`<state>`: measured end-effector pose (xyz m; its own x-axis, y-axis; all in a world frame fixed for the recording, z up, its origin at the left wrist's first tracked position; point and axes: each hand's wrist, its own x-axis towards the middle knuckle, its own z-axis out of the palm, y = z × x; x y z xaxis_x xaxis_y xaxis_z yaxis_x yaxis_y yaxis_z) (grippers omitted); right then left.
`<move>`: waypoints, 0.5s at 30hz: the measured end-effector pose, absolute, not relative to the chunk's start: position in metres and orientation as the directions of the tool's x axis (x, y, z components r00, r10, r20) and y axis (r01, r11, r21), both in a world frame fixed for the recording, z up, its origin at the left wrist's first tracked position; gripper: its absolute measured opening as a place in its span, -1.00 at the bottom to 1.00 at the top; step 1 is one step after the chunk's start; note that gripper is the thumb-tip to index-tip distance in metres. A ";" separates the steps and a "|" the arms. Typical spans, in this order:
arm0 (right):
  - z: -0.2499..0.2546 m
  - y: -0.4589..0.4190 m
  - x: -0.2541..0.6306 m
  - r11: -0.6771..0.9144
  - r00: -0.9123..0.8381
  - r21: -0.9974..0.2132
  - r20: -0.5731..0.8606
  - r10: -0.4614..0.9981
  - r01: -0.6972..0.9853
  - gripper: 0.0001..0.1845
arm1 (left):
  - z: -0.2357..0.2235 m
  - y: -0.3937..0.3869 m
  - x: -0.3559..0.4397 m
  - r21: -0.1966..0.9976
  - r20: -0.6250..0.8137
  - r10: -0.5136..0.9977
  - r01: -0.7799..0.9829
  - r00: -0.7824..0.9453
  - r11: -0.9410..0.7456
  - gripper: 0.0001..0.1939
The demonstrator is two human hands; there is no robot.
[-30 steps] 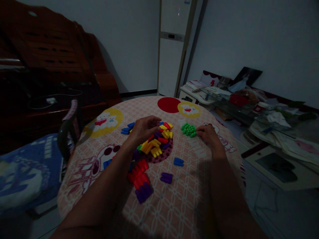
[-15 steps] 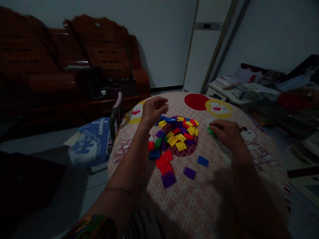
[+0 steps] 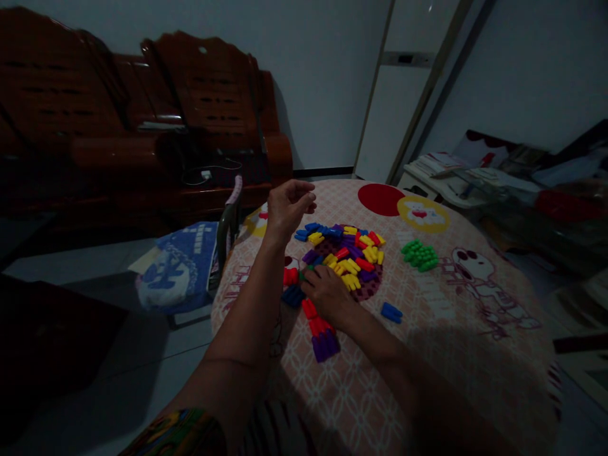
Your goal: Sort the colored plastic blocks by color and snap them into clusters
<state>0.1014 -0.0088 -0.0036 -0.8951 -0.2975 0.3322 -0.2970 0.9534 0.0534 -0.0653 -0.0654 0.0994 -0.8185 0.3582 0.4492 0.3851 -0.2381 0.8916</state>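
My right hand (image 3: 327, 291) reaches into the left side of a pile of plastic toy blocks, its fingertips closed on a green block (image 3: 304, 272) that they partly cover. A red block (image 3: 291, 276) and dark blue blocks (image 3: 293, 296) lie beside those fingers. Just below, red blocks (image 3: 317, 322) and purple blocks (image 3: 325, 345) sit together in rows, partly behind the hand. My left hand (image 3: 289, 209) hovers above the far left of the pile, fingers loosely bent, thumb apart from the index finger, nothing visible in it. Yellow blocks (image 3: 350, 280) lie among the mixed pile.
A group of green blocks (image 3: 420, 255) stands at the right on the round patterned tablecloth (image 3: 361, 386). One blue block (image 3: 391, 311) lies alone near my right forearm. A chair with a blue cloth (image 3: 178, 266) is at the left; a cluttered side table (image 3: 456, 183) stands beyond right.
My right hand has left the green blocks at the right and crossed left to the pile, onto a green block. My left hand has barely moved. My forearm now covers the loose purple block's place.
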 end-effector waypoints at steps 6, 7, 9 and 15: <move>-0.003 -0.011 0.097 0.972 -0.895 0.071 0.380 -0.233 -0.223 -0.83 | 0.101 -0.061 -0.061 0.900 0.434 0.343 0.388 -0.833 -0.198 -0.77; -0.003 -0.011 0.097 0.974 -0.892 0.070 0.394 -0.224 -0.214 -0.83 | 0.100 -0.060 -0.061 0.902 0.431 0.341 0.388 -0.836 -0.189 -0.77; -0.004 -0.009 0.096 0.977 -0.885 0.070 0.415 -0.212 -0.201 -0.82 | 0.100 -0.059 -0.061 0.904 0.427 0.341 0.391 -0.838 -0.172 -0.75; 0.018 0.007 0.103 0.986 -0.881 -0.054 0.460 -0.113 -0.155 -0.79 | 0.098 -0.057 -0.061 0.902 0.432 0.339 0.396 -0.836 -0.174 -0.76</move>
